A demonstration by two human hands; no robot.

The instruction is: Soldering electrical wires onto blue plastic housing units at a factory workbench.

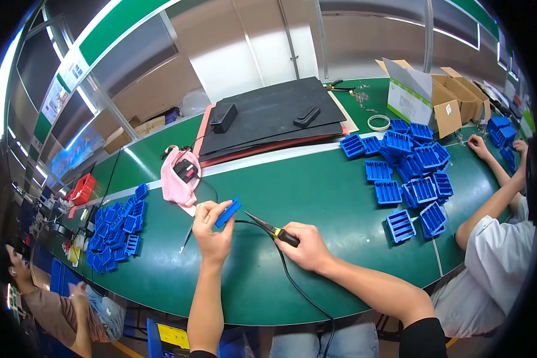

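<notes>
My left hand [213,231] is closed on a blue plastic tray [227,213], held edge-on above the green bench. In my right hand [304,246] is a pair of needle-nose pliers [271,228] with black and yellow handles. The pliers' tips point toward the tray and stand a little apart from it. Beside my left wrist a slim pointed tool [186,240] shows in part. A black cable [290,275] passes beneath the pliers and runs down over the near bench edge.
Piles of blue compartment trays lie right [423,158] and left [116,230]. Farther back are a pink cloth bag [180,179], black sheets [262,107] bearing two black objects, and an open carton [409,98]. Co-workers sit at right [495,250] and left [53,304].
</notes>
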